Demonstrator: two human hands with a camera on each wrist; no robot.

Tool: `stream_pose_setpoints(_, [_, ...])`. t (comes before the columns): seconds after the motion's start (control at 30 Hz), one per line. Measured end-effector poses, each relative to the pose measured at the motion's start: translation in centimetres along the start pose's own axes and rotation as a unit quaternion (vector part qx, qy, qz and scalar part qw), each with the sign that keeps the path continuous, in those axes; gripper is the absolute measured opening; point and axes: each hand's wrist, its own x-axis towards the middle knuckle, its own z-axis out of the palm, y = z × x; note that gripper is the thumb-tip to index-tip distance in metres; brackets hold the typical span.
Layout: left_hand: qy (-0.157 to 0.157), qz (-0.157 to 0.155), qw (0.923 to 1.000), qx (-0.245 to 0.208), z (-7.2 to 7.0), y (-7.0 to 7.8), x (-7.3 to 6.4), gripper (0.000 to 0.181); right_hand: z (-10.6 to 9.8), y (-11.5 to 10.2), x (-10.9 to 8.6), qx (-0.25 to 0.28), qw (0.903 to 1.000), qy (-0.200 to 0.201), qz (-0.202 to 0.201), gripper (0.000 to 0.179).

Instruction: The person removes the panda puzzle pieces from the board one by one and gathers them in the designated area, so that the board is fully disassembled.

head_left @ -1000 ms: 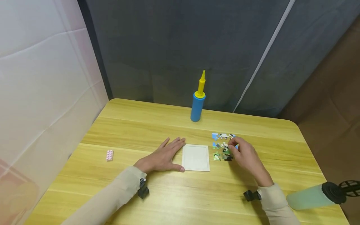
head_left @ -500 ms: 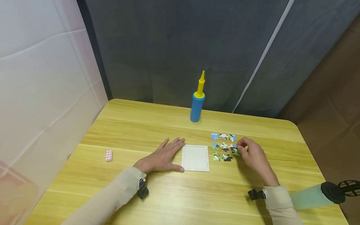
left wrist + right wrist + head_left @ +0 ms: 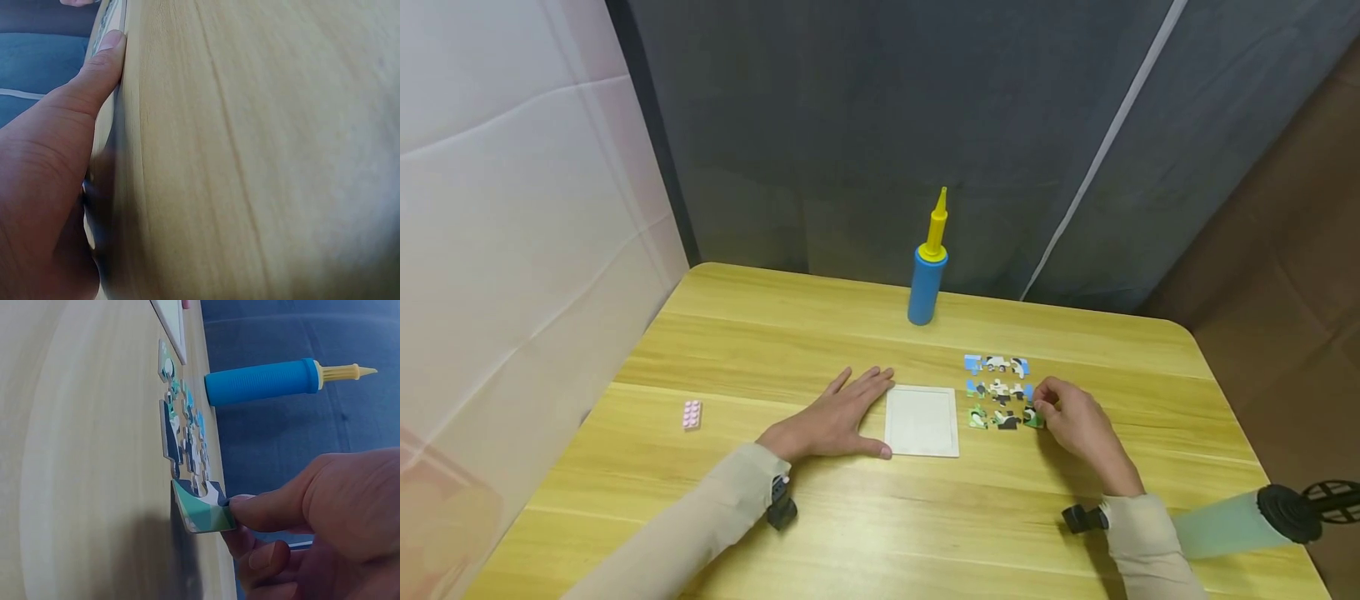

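Observation:
My right hand [image 3: 1081,423] pinches a green, white and black jigsaw piece [image 3: 203,512] between thumb and fingers, at the lower right corner of the laid-out pieces. Whether that piece lies flat on the table I cannot tell. Several other jigsaw pieces [image 3: 997,390] lie in spaced rows, blue along the top and green along the bottom, with black-and-white parts between. To their left is a shallow white square puzzle tray [image 3: 921,422]. My left hand [image 3: 835,418] rests spread out on the table, its thumb and fingertips touching the tray's left edge.
A blue and yellow hand pump [image 3: 927,279] stands upright near the table's back edge. A pink toy brick [image 3: 692,414] lies at the left. At the right, a pale green bottle with a black cap [image 3: 1225,525] is beside my right sleeve.
My right hand has shifted right and slightly toward me, bringing the green jigsaw piece from the middle of the rows to the lower right corner. The left hand stays put on the tray edge.

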Motion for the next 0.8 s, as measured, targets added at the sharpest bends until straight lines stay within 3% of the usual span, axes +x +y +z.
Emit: stream_pose_setpoints(0.8, [0.003, 0.005, 1.0000, 0.005, 0.14, -0.05, 0.10, 0.111, 0.70, 1.02, 0.67, 0.004, 0.9995, -0.018, 0.024, 0.012])
